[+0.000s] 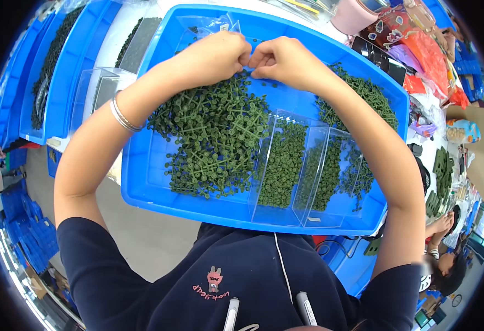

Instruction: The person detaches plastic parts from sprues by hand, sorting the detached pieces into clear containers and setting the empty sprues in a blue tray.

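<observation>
Both hands meet over the far part of a large blue tray [159, 202], fingertips almost touching. My left hand [225, 54] is closed, its fingers pinched together. The fingers of my right hand [287, 62] are curled in a pinch as well. Whatever lies between the fingertips is too small or hidden to name. Just nearer than the left hand spreads a heap of green plastic sprues [214, 138] with small round parts on thin stems. A few loose round green pieces [264, 84] lie on the tray floor below the right hand.
Inside the tray stand two clear boxes, one with green round pieces [281, 165], another with similar pieces [326, 179]. More green sprues [363, 91] lie at the right, partly behind my forearm. A clear plastic bag [211, 23] rests at the far edge. Blue bins [82, 60] stand left.
</observation>
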### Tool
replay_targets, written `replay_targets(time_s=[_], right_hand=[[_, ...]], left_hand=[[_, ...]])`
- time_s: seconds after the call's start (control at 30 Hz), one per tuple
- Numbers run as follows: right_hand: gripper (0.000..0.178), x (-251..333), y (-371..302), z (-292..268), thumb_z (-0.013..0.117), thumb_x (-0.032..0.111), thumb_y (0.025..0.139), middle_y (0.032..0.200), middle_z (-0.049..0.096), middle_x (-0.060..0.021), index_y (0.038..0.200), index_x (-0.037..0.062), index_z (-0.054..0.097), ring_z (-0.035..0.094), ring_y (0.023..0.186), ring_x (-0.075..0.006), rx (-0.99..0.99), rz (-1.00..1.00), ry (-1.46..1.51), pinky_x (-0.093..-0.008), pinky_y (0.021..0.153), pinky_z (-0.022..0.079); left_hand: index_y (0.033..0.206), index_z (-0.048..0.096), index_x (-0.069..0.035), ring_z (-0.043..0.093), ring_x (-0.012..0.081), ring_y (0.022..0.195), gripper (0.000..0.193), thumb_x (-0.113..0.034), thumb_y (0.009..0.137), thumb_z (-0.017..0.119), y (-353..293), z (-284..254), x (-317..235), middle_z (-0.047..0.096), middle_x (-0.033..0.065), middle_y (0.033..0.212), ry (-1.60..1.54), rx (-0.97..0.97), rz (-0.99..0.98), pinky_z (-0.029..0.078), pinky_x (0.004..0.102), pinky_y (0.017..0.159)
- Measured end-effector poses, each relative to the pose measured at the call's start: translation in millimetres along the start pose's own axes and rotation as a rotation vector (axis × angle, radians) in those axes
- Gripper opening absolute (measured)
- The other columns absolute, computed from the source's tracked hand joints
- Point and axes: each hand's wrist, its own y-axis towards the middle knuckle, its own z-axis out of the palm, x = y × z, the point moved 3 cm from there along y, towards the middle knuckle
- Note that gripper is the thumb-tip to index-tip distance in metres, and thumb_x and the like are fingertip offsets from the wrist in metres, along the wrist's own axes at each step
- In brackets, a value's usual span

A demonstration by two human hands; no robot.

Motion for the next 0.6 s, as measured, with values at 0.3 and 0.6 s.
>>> replay_targets(time_s=[0.3,0.6], right_hand=[[0.012,-0.4,10.6,11.6,0.081,0.007,0.078,0.075,0.074,-0.0085,0.086,-0.0001,0.076,0.069,0.063,-0.0129,0.077,0.079,-0.017,-0.0285,0.058,0.056],[0.013,-11.1,-17.7,-24.0,0.076,0.011,0.075,0.076,0.074,-0.0077,0.084,0.0019,0.074,0.071,0.069,-0.0127,0.126,0.166,0.111,-0.0279,0.063,0.056]], left_hand=[[0.085,0.07,0.001,0.068,0.0287,0.072,0.009,-0.007,0.081,0.074,6.8,6.7,10.7,0.07,0.0159,0.077,-0.14,0.123,-0.176,0.052,0.0401,0.067],[0.082,0.072,0.001,0.07,0.0261,0.071,0.016,-0.011,0.079,0.081,27.2,8.5,4.8,0.073,0.0161,0.077,-0.017,0.279,-0.326,0.054,0.0387,0.07]])
